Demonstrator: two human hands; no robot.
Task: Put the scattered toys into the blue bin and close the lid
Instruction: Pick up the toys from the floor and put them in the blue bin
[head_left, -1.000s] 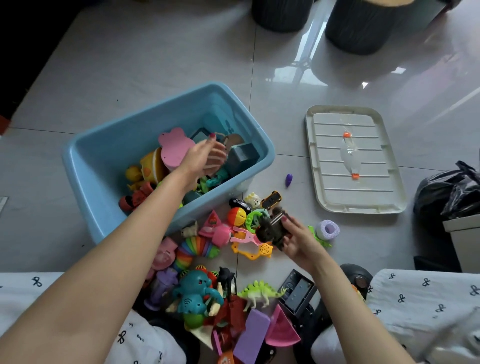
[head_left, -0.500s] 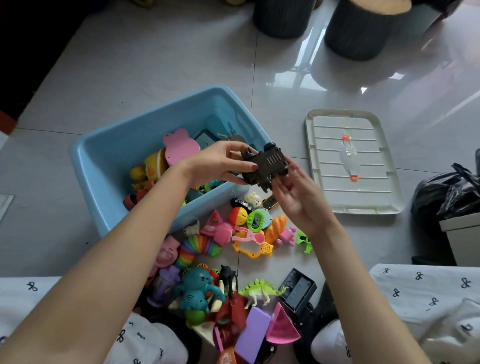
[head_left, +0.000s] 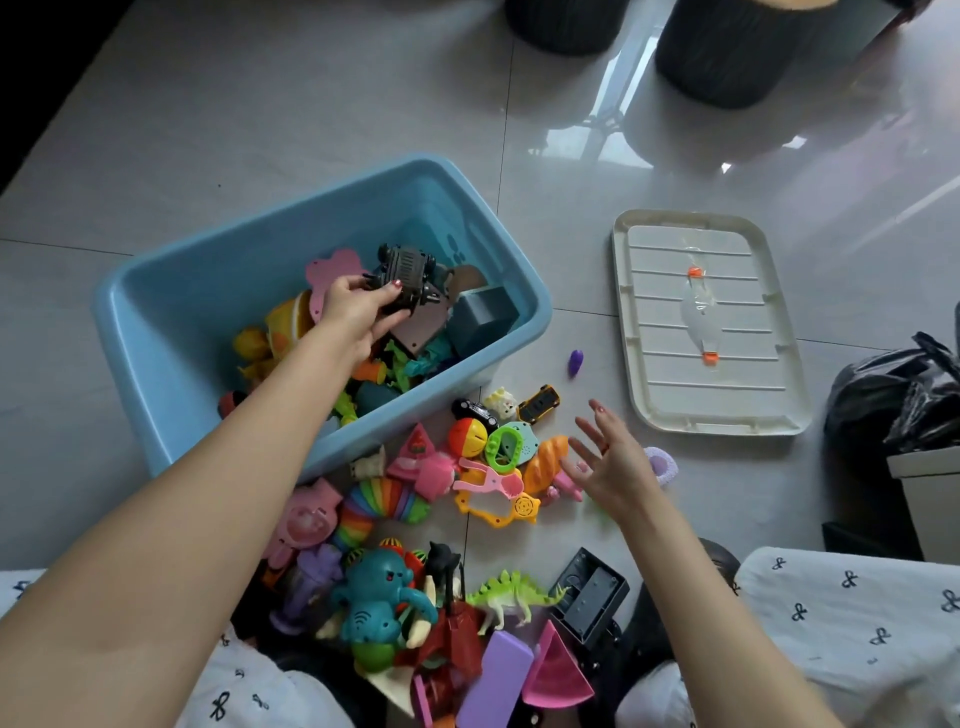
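Blue bin (head_left: 156, 332), lid off, stood on the floor; its cream lid (head_left: 779, 415) lay well apart. Left hand (head_left: 353, 312) gripped a black toy vehicle (head_left: 408, 270) over the bin's contents. Right hand (head_left: 613, 462), fingers spread and empty, hovered above scattered toys (head_left: 488, 457) beside the bin's near edge.

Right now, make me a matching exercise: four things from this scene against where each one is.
Things:
1. dark toy car
2. lid
3. green dinosaur
4. purple oval toy

Places:
A. on the floor between bin and lid
B. held in the left hand over the blue bin
C. upside down, right of the bin
D. in the near pile

Pairs: 1-B, 2-C, 3-D, 4-A
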